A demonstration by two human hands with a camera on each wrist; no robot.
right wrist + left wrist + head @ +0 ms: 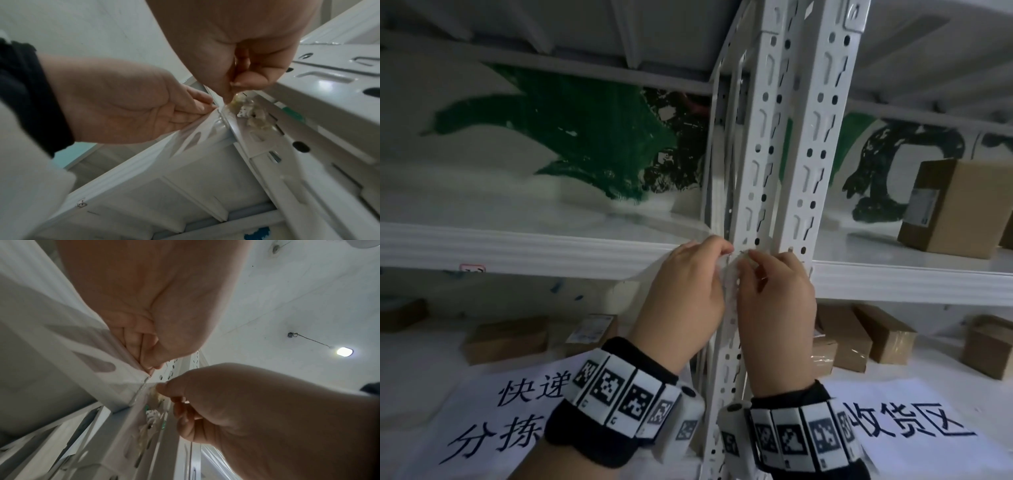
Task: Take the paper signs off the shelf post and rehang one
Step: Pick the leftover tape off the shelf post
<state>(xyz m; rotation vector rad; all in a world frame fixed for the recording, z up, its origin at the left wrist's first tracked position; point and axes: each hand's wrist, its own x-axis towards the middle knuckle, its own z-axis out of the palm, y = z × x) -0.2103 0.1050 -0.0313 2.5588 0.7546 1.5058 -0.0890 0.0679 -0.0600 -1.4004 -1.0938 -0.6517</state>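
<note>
Wrists hide part of both paper signs (517,421)

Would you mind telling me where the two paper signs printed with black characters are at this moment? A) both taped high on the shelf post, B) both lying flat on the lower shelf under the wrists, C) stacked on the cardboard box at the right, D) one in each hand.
B: the left sign and the right sign lie flat on the lower shelf, either side of the shelf post.
</note>
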